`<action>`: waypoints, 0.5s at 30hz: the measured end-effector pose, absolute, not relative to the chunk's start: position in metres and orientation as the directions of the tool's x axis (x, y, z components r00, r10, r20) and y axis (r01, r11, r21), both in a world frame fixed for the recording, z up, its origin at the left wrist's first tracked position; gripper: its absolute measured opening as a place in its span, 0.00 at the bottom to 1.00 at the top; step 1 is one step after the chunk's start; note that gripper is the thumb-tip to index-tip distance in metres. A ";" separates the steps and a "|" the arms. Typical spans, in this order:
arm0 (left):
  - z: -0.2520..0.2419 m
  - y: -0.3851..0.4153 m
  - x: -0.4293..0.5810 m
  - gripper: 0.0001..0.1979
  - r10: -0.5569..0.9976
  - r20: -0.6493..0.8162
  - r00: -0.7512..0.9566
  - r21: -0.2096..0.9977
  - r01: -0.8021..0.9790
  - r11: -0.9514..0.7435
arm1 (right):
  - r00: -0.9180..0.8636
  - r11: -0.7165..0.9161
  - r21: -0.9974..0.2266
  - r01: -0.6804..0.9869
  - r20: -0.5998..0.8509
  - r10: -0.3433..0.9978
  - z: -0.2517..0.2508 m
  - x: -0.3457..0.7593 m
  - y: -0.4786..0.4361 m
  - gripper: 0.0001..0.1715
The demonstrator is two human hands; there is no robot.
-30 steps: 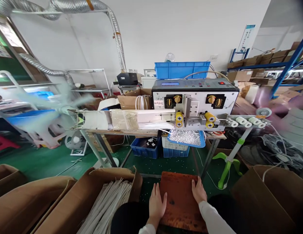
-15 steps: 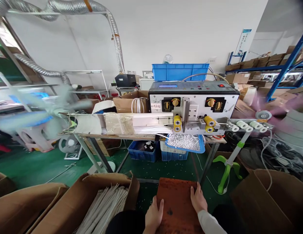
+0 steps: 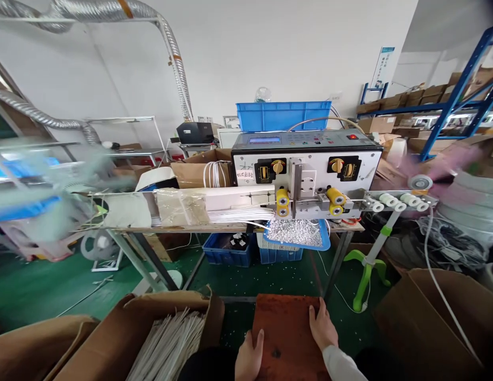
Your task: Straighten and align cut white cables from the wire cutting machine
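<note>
A reddish-brown board (image 3: 284, 336), worn and flat on top, lies low in front of me; what supports it is hidden. My left hand (image 3: 249, 355) grips its left edge, thumb on the top face and fingers at the side. On the opposite edge is my right hand (image 3: 322, 327), closed around the side near the far corner. Beyond the board, a wire cutting machine (image 3: 305, 174) with yellow rollers stands on a bench. White wires (image 3: 238, 214) lie in the trough at its left. Under its front hangs a blue tray (image 3: 325, 241) of small white offcuts.
To my left sits a cardboard box (image 3: 107, 323) of long white wires; another box (image 3: 429, 317) is at right. A green-legged stand (image 3: 363, 280) carries white guide rollers (image 3: 389, 199). Fans spin at both sides. Blue crates (image 3: 226, 251) rest beneath the bench.
My view has turned slightly right, so the machine and bench appear farther left. Both hands stay on the board's edges.
</note>
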State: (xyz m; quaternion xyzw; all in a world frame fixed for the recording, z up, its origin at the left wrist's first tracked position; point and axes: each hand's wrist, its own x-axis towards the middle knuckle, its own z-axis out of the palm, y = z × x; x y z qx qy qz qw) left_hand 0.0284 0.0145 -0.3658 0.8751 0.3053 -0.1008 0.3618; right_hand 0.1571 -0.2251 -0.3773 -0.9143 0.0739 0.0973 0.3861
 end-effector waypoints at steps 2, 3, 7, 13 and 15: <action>-0.366 0.014 0.028 0.34 0.456 -0.393 0.798 0.578 0.600 -0.553 | 0.969 -0.713 -0.668 -0.214 -0.236 -0.069 -0.376 0.156 -0.224 0.44; -0.366 0.014 0.029 0.34 0.450 -0.391 0.803 0.583 0.595 -0.554 | 0.968 -0.721 -0.658 -0.218 -0.240 -0.073 -0.376 0.156 -0.224 0.43; -0.367 0.015 0.029 0.33 0.422 -0.402 0.813 0.614 0.581 -0.534 | 0.969 -0.720 -0.659 -0.220 -0.235 -0.081 -0.378 0.156 -0.223 0.43; -0.364 0.015 0.031 0.34 0.425 -0.420 0.802 0.583 0.597 -0.550 | 0.964 -0.727 -0.646 -0.232 -0.252 -0.083 -0.383 0.158 -0.222 0.42; -0.362 0.014 0.032 0.34 0.418 -0.429 0.801 0.580 0.599 -0.553 | 0.963 -0.727 -0.646 -0.232 -0.260 -0.076 -0.382 0.158 -0.222 0.42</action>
